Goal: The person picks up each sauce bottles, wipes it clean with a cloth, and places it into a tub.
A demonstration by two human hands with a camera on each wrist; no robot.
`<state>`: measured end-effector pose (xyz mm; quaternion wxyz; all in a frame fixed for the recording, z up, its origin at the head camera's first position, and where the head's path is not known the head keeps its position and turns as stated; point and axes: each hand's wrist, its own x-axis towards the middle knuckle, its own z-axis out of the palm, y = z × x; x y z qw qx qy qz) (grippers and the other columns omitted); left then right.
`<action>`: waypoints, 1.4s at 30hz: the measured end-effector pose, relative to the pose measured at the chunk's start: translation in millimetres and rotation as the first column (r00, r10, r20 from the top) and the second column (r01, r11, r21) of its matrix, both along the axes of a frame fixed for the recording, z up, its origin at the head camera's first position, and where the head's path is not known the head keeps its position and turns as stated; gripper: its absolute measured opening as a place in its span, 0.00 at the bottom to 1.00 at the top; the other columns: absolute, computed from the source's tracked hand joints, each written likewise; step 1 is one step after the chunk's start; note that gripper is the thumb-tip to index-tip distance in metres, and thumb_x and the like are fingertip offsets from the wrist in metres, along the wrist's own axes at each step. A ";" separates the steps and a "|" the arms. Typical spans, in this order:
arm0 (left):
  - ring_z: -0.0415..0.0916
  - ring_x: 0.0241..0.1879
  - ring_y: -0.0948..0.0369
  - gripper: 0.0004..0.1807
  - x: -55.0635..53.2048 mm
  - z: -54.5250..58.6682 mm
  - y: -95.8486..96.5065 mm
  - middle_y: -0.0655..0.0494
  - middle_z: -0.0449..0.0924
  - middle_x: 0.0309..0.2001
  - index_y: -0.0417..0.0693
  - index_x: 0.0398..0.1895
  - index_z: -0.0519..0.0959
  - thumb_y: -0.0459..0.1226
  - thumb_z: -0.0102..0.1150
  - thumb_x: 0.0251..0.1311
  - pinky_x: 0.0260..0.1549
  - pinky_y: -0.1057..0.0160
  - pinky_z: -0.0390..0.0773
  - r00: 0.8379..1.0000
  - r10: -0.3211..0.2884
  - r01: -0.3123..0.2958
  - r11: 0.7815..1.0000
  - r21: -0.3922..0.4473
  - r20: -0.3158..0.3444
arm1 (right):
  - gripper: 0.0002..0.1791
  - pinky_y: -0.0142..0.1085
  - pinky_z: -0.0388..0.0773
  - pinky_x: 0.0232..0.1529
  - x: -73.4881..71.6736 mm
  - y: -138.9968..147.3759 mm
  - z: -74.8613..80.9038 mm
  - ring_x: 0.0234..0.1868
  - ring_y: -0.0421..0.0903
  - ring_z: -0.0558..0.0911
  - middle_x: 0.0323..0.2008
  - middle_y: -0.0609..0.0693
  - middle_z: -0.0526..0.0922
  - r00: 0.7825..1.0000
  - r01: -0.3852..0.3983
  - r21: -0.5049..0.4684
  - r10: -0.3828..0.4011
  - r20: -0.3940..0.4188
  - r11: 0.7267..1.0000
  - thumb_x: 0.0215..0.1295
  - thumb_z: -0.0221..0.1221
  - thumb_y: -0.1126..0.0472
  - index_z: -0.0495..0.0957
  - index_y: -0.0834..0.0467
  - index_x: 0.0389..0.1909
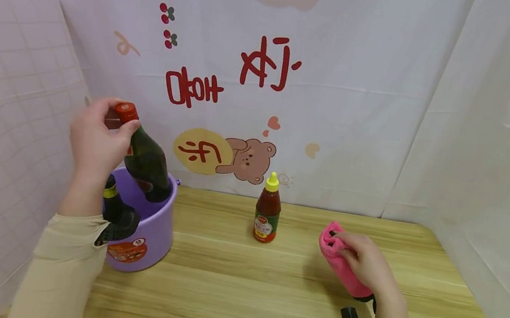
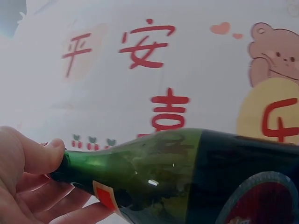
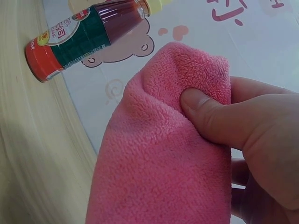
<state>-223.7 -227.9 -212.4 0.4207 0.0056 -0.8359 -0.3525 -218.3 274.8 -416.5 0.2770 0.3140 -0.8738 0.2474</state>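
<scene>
While my left hand (image 1: 98, 144) grips the tilted green bottle (image 1: 149, 165) by its neck, its base below that hand at the mouth of the purple bucket (image 1: 157, 240), my right hand (image 1: 370, 264) pinches the pink cloth (image 1: 345, 274). The sauce bottle (image 1: 266, 221) stands between both hands. Watching remotely, I judge a loosened grip could knock the green bottle against the dark bottle top (image 1: 111, 189) below my left hand.
</scene>
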 end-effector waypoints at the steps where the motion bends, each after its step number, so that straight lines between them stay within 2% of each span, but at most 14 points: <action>1: 0.82 0.44 0.48 0.17 -1.0 -4.2 -0.2 0.45 0.83 0.47 0.40 0.53 0.79 0.37 0.64 0.63 0.46 0.60 0.76 1.000 0.003 -0.003 1.000 0.001 0.005 | 0.19 0.43 0.80 0.35 0.4 0.0 -0.1 0.35 0.45 0.83 0.35 0.48 0.85 1.000 0.003 0.000 -0.003 -0.001 1.000 0.47 0.69 0.79 0.84 0.59 0.40; 9: 0.82 0.43 0.43 0.16 -9.9 -36.0 1.4 0.39 0.83 0.45 0.36 0.50 0.78 0.34 0.64 0.61 0.51 0.46 0.74 0.999 0.027 -0.028 0.998 0.047 0.026 | 0.19 0.44 0.80 0.36 1.7 -0.5 -0.7 0.35 0.46 0.82 0.36 0.49 0.85 1.000 0.026 0.011 -0.026 0.016 1.000 0.49 0.69 0.78 0.84 0.59 0.42; 18: 0.82 0.44 0.41 0.16 -22.4 -65.9 5.2 0.37 0.83 0.46 0.35 0.49 0.77 0.31 0.65 0.59 0.51 0.45 0.74 0.997 0.063 -0.067 0.994 0.084 0.048 | 0.18 0.44 0.80 0.36 0.8 0.1 -1.0 0.35 0.45 0.82 0.36 0.47 0.85 0.999 0.018 0.006 -0.019 0.029 1.000 0.50 0.69 0.78 0.84 0.58 0.41; 26: 0.80 0.42 0.41 0.15 -32.5 -88.2 1.8 0.36 0.82 0.44 0.35 0.47 0.77 0.31 0.66 0.58 0.48 0.43 0.73 0.990 0.094 -0.100 0.993 0.059 0.104 | 0.18 0.46 0.80 0.38 1.0 -1.1 -2.1 0.36 0.47 0.82 0.36 0.47 0.85 0.999 0.023 0.009 -0.023 0.022 1.000 0.50 0.69 0.77 0.83 0.57 0.40; 32: 0.79 0.42 0.40 0.15 -36.4 -95.8 0.6 0.35 0.83 0.42 0.36 0.46 0.77 0.32 0.66 0.57 0.47 0.42 0.71 0.984 0.102 -0.110 0.993 0.046 0.147 | 0.18 0.47 0.80 0.39 2.8 -1.9 -0.8 0.37 0.48 0.82 0.36 0.45 0.85 0.999 0.030 0.014 -0.030 0.032 0.999 0.51 0.69 0.76 0.84 0.56 0.40; 42: 0.76 0.44 0.35 0.16 -37.8 -94.1 -3.3 0.33 0.81 0.42 0.33 0.43 0.75 0.33 0.66 0.56 0.45 0.40 0.72 0.959 0.094 -0.082 0.995 -0.057 0.267 | 0.18 0.48 0.80 0.40 0.4 -0.8 -2.8 0.38 0.49 0.83 0.38 0.48 0.86 0.999 0.022 0.014 -0.022 0.038 1.000 0.50 0.68 0.78 0.84 0.57 0.41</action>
